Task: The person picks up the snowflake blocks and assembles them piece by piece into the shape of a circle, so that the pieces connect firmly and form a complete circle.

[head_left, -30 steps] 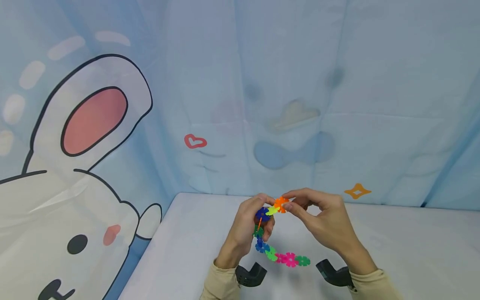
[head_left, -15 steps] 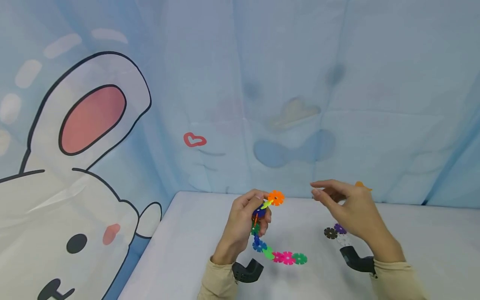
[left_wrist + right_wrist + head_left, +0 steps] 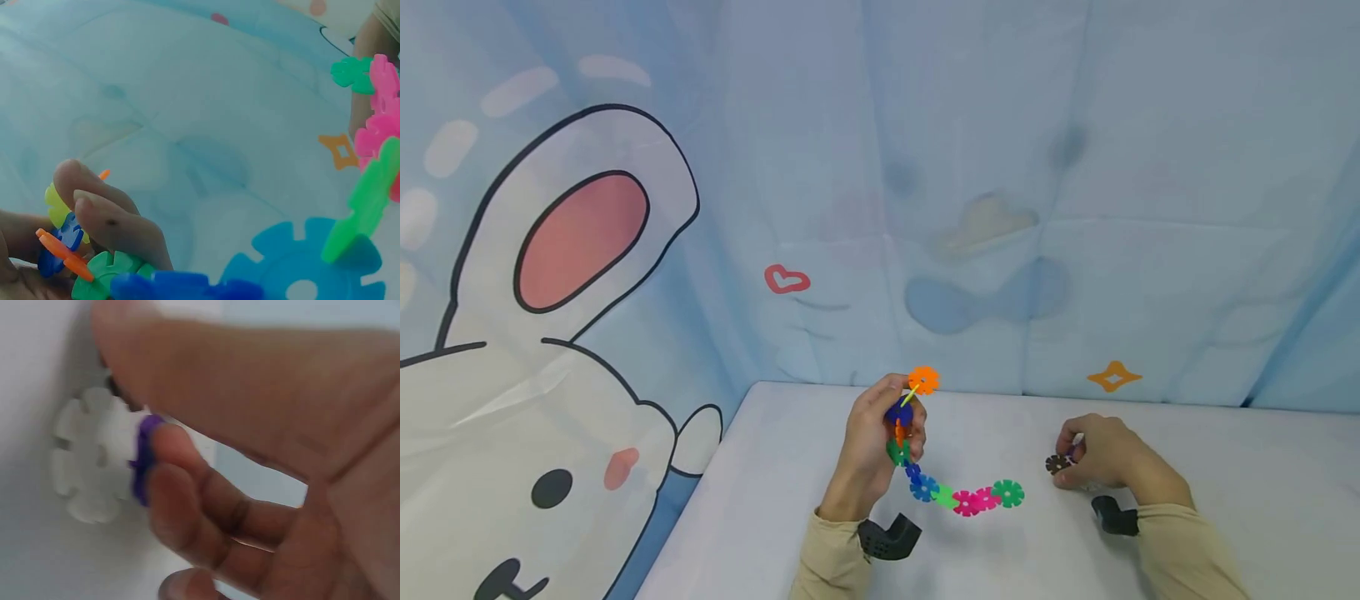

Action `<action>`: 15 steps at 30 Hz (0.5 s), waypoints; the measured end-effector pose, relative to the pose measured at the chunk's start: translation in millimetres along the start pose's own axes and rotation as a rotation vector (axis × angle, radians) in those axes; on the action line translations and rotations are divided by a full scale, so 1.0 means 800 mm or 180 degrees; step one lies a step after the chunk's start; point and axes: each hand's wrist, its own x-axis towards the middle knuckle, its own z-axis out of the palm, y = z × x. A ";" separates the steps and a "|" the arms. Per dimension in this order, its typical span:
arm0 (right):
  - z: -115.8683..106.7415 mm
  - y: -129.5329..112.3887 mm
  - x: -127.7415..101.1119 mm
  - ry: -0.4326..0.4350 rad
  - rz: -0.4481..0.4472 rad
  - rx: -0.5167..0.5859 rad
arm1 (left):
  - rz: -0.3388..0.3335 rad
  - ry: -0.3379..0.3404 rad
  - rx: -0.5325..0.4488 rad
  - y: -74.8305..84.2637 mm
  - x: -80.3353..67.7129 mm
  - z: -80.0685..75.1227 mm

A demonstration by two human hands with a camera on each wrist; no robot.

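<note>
The flower chain (image 3: 955, 492) hangs from your left hand (image 3: 872, 442), and its far end lies on the worktop (image 3: 1225, 517). It looks light, made of thin hard plastic, and it may bend or pop apart at the joins, so hold it near a join. Your left fingers (image 3: 106, 219) curl round its top pieces. Your right hand (image 3: 1101, 462) rests on the worktop and pinches a purple flower (image 3: 142, 459), just beside a white flower (image 3: 87, 462) and a dark flower (image 3: 1057, 464). No boxes or bowls show.
</note>
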 end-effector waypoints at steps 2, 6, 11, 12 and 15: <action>0.004 0.000 0.002 0.0020 0.0043 0.0008 | -0.0024 -0.0025 -0.0074 0.000 0.000 -0.001; 0.007 0.003 0.007 0.0102 -0.0003 -0.0015 | -0.0082 -0.0068 -0.0123 0.000 0.000 -0.002; 0.009 0.005 0.007 0.0375 -0.0358 -0.0054 | -0.0074 -0.0054 -0.0028 0.001 0.000 -0.002; 0.008 0.003 0.007 0.0475 -0.0452 -0.0043 | -0.0060 -0.0047 -0.0016 0.001 0.000 -0.002; 0.006 -0.009 0.005 0.0852 -0.0713 0.0019 | -0.0019 -0.0001 0.0008 0.001 0.001 -0.001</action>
